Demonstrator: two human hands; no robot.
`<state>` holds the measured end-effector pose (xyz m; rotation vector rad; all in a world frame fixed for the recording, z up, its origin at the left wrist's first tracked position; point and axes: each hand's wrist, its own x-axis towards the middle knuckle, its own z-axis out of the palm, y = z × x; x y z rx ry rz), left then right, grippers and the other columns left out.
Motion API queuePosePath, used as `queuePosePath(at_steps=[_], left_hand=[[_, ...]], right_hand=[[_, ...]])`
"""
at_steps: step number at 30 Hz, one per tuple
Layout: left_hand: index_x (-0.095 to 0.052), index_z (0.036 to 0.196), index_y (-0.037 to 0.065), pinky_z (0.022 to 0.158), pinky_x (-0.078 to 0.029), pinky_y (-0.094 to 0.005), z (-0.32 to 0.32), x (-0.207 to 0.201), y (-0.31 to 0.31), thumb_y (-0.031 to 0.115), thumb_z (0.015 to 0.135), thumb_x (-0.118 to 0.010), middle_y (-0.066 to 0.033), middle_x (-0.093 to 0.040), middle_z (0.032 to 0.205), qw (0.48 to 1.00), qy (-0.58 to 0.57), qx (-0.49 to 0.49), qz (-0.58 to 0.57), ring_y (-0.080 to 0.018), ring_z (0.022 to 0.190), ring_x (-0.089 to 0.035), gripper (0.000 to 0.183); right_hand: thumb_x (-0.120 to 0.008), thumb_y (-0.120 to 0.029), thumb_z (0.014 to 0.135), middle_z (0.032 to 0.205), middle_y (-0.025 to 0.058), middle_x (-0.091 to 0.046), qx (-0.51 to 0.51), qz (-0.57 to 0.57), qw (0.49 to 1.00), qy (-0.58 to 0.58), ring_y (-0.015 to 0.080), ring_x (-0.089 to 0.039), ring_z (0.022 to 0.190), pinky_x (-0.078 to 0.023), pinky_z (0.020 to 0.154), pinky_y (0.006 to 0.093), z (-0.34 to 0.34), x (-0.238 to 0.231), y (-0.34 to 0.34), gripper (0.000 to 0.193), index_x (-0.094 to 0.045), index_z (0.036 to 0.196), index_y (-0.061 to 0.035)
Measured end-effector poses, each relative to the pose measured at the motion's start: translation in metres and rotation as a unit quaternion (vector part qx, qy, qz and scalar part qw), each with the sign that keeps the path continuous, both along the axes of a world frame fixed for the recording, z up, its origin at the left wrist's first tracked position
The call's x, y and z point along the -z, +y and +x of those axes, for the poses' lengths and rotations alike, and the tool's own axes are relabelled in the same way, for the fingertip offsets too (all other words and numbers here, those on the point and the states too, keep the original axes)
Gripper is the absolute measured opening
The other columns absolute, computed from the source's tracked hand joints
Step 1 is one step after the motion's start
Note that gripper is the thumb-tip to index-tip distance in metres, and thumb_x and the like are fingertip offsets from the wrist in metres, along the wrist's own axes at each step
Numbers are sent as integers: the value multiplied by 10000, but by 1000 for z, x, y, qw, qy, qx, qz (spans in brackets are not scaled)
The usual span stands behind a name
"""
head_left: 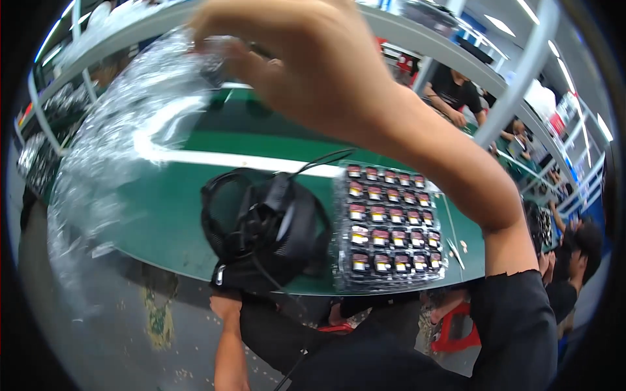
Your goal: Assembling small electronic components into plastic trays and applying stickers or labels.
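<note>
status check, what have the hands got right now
Right hand raised high, gripping clear plastic sheet. Left hand low at green table edge, by black headset. Tray of small parts sits beside it.

A long green surface (195, 215) with a white stripe along it runs from the near left toward the far right. Below its near edge lies a grey concrete floor (98, 339), stained and scattered with small bits. Pale metal rails (515, 85) of a frame rise over the surface. Strip lights (499, 25) shine on the ceiling at far right. Other seated people (456, 94) work along the far right side, and a red stool (456, 329) stands near right
</note>
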<state>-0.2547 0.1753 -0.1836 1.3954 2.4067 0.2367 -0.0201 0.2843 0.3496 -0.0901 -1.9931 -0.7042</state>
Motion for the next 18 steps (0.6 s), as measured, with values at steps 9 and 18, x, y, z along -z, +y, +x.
queuePosePath(at_steps=[9,18], left_hand=[[-702,1053,-19,880,-540,-511,9,-1,-29,197,937,-601,-257,-719,1040,966,-129,73,211,-460,1002,-679,265],[-553,1270,-56,1108,-392,-504,92,-55,-160,129,914,-658,-305,-520,1332,919,-237,236,210,-473,1287,-482,415]], right_hand=[[-647,89,818,1138,199,-738,168,-262,935,169,327,-686,1179,-439,1128,545,302,98,-170,192,-676,995,19],[-646,123,774,1258,104,-695,282,-430,856,45,370,-537,1348,-503,1040,448,370,242,-192,321,-663,1022,-80]])
